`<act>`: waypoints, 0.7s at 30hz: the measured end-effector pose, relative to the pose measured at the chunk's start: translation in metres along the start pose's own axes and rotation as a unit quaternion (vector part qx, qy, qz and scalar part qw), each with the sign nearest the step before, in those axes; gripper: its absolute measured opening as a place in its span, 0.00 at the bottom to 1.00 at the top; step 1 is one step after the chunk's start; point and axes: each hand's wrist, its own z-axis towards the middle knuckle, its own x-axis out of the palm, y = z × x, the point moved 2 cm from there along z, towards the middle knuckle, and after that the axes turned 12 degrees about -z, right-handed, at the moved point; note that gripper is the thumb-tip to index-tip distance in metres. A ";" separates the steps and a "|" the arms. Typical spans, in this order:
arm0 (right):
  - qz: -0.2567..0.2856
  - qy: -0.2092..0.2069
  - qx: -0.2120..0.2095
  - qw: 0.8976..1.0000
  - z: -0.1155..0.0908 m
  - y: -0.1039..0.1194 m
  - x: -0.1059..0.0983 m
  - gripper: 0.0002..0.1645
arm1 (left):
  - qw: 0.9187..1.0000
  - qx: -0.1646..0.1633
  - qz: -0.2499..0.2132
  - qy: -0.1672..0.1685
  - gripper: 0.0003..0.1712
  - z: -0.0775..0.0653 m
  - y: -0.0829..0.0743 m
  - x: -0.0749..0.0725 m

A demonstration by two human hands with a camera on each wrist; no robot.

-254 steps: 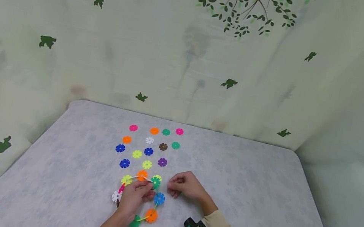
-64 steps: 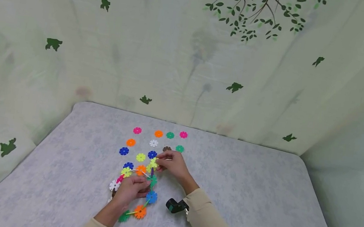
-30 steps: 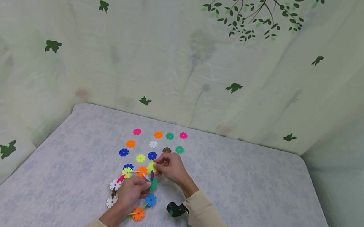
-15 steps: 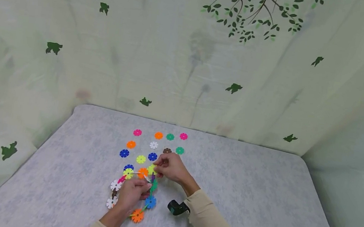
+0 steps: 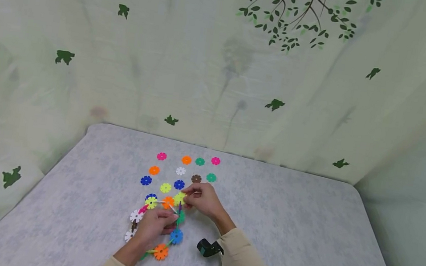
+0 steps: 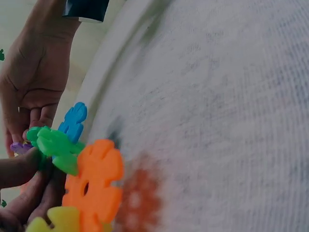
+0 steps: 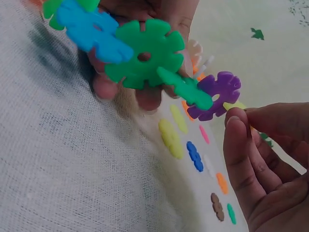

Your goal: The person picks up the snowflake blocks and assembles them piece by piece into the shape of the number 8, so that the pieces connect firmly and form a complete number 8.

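Together, right hand [image 5: 204,200] pinching yellow disc [image 5: 178,198] (notched, smooth plastic), left hand [image 5: 155,226] gripping flower-disc chain [image 5: 176,236].

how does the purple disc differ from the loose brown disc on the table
The purple disc is slotted into a green disc, while the brown disc is joined to nothing. The purple disc is raised and tilted above the table; the brown disc lies flat on it. Both are round with notched edges.

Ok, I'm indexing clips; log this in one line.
left hand: holds disc chain; right hand: pinches yellow disc at purple disc; beyond: loose discs
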 end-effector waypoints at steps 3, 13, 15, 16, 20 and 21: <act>0.010 0.005 0.004 1.000 -0.006 0.011 -0.005 0.10 | 0.999 -0.002 0.040 0.031 0.11 -0.005 -0.006 -0.004; 0.066 0.006 0.009 0.998 -0.008 0.006 -0.009 0.15 | 0.966 0.116 0.228 0.029 0.14 -0.015 -0.076 -0.036; 0.081 0.002 0.010 0.997 -0.005 -0.003 -0.007 0.15 | 0.952 0.160 0.259 0.045 0.12 -0.005 -0.087 -0.036; 0.087 0.000 0.009 0.996 -0.004 -0.006 -0.006 0.14 | 0.943 0.177 0.277 0.060 0.12 0.000 -0.091 -0.035; 0.089 -0.005 0.006 0.996 -0.003 -0.013 -0.001 0.12 | 0.916 0.182 0.335 0.124 0.10 0.022 -0.093 -0.030; 0.088 -0.007 0.007 0.996 -0.003 -0.013 -0.001 0.11 | 0.916 0.169 0.335 0.139 0.10 0.026 -0.091 -0.028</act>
